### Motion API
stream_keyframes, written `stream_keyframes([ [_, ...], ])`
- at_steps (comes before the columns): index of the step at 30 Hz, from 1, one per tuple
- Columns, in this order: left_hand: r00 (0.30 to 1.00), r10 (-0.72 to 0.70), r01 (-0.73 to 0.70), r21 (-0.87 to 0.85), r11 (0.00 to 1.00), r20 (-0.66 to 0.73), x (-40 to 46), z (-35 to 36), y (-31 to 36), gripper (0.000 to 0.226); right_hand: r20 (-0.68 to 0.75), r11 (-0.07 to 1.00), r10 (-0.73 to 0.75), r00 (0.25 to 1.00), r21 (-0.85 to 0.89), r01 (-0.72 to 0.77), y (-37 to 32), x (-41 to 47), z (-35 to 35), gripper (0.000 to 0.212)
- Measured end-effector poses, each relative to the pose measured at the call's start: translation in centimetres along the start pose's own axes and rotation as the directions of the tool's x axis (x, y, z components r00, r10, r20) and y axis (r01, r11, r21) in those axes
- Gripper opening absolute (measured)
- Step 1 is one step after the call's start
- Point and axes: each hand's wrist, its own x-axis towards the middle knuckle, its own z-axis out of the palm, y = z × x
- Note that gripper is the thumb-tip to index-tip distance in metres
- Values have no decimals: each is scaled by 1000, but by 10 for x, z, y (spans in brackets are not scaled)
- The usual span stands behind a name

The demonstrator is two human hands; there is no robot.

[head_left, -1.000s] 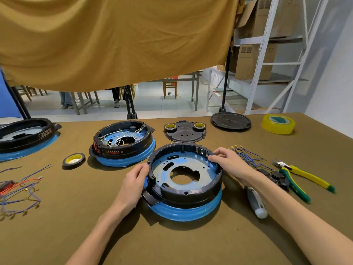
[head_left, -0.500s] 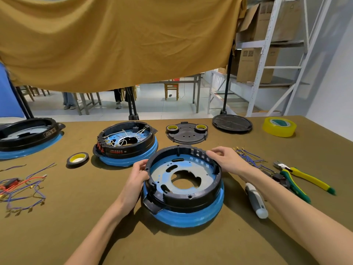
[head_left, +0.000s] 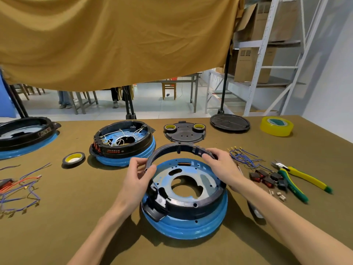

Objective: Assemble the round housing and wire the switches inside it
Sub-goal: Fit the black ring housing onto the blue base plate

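The round housing point(head_left: 184, 199), a black ring on a blue base, sits on the bench point(head_left: 57, 226) between the two hands, and it differs from a second ago: the ring then lay flat on the base, whereas its far side is now tilted up clear of the blue plate while its near side stays seated. The left hand point(head_left: 139, 176) has its grip pinched on the ring's left edge, thumb over the rim; earlier it only lay against the outer wall. The right hand point(head_left: 223, 167) grasps the raised far-right arc, fingers curled over the top, where it was before. Well to the left of the left grip lie loose wires point(head_left: 19, 188) and a tape roll point(head_left: 73, 159); just beyond it stands a wired housing point(head_left: 123, 143). Right of the right grip lie blue wires point(head_left: 242, 156), red switches point(head_left: 267, 178) and green-and-yellow pliers point(head_left: 298, 177).
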Motion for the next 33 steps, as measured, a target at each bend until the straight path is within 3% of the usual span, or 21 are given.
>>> stream_keyframes([
  [3, 995, 9, 0, 87, 996, -103, 5, -2, 0, 19, -20, 995, 46, 999, 85, -44, -2, -5, 2, 19],
  [9, 998, -51, 56, 228, 972, -29, 9, -2, -1, 32, 90, 996, 76, 993, 48, -80, -6, -8, -1, 13],
  [12, 996, -87, 83, 194, 977, 14, 6, -1, 1, 28, 84, 996, 59, 995, 55, -64, -7, -10, -4, 13],
  [14, 996, -74, 70, 82, 994, 49, 4, -1, 4, 29, 34, 999, -7, 999, 48, 5, -8, -13, -8, 16],
  [19, 996, -70, 69, 34, 997, 53, 3, 0, 7, 56, 20, 991, -129, 991, 22, 128, -7, -21, -22, 16],
  [25, 945, -117, 71, 159, 985, 304, -6, 9, 8, 73, 100, 998, -38, 994, -55, 43, 2, -32, -32, 14],
  [28, 929, -122, 50, 209, 977, 349, -9, 12, 11, 73, 106, 990, -6, 994, -142, 21, 2, -32, -37, 13],
  [33, 918, -130, 58, 196, 979, 375, -12, 11, 14, 50, 175, 898, 204, 963, -426, -112, -2, -35, -41, 33],
])
